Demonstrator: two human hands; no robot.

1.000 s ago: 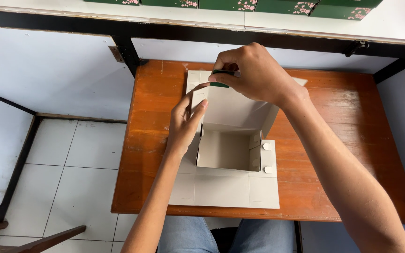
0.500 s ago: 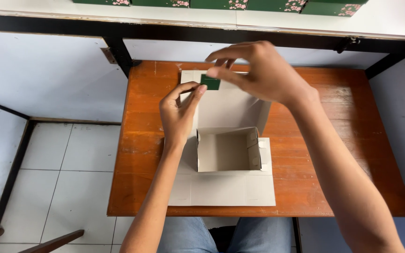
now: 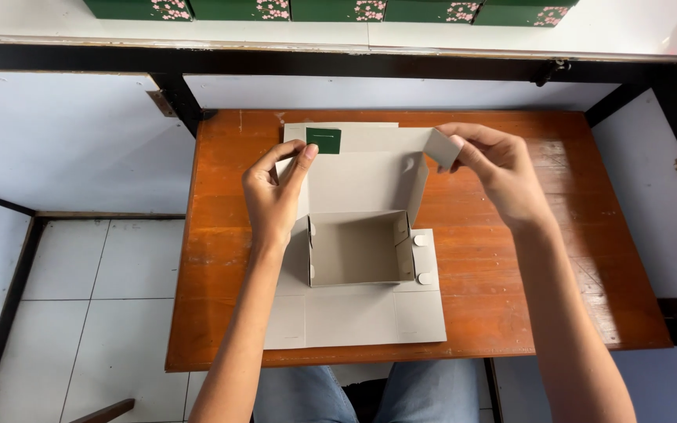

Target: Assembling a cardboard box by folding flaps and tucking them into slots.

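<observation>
- The white wall [image 3: 80,133] fills the far side of the view, with a black frame bar [image 3: 354,61] running across it and a white ledge above.
- On that ledge stands a row of green boxes [image 3: 237,8] printed with pink blossoms, cut off by the top edge.
- The white tiled floor [image 3: 95,290] shows to the left, below the wall.
- The table [image 3: 511,313] is a reddish-brown wooden top, worn in places, pushed up against the wall.
- A grey cardboard box [image 3: 358,251], half folded, lies in the middle of the table: its shallow tray stands open to the top, a flat panel spreads toward the person, and the lid panel rises away toward the wall.
- The person's knees in blue jeans [image 3: 307,392] show under the near edge of the table.
- The left hand [image 3: 276,192] grips the left edge of the lid panel, thumb and forefinger pinched on a side flap there, just below a small green tab [image 3: 324,139].
- The right hand [image 3: 495,176] pinches the right side flap [image 3: 442,149] of the lid between thumb and fingers, the flap bent up and tilted off the panel.
- Small round tabs [image 3: 423,258] sit at the tray's right side, lying flat on the card.
</observation>
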